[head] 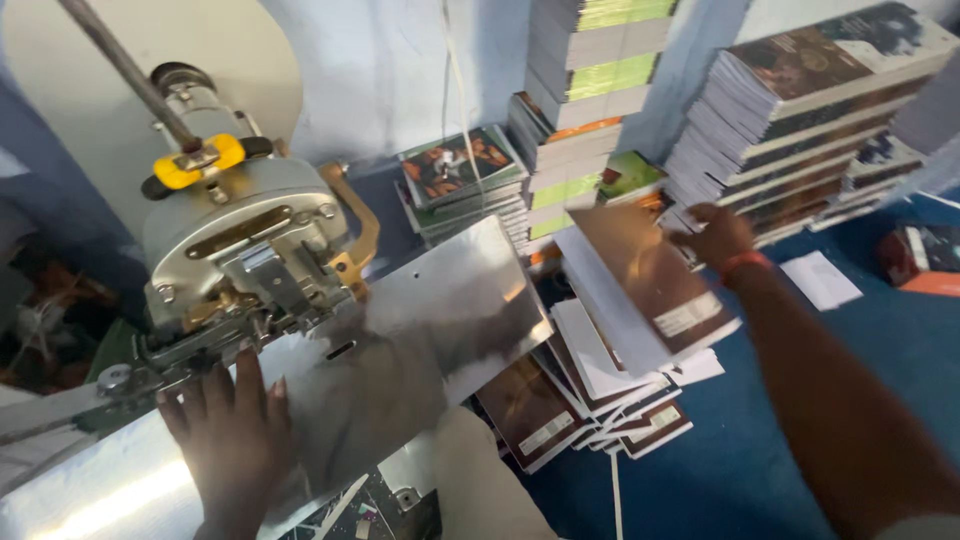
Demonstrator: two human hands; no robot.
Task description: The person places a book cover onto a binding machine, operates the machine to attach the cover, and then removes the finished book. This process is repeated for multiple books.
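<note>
My left hand [235, 440] lies flat, fingers apart, on the shiny metal table [440, 310] of a wire stitching machine, just below its grey stitching head [245, 250]. My right hand [718, 237] reaches out to the right and touches the far edge of a brown-covered booklet [650, 285] that sits on top of a fanned pile of similar booklets [590, 400] on the blue floor. An orange band circles that wrist. Whether the fingers grip the booklet or only rest on it is unclear.
Tall stacks of booklets stand at the back: one with green and white spines [590, 80], a lower one [460, 180], and a leaning one at the right [810, 110]. A white sheet [820, 280] and a red book [925, 260] lie on the blue floor.
</note>
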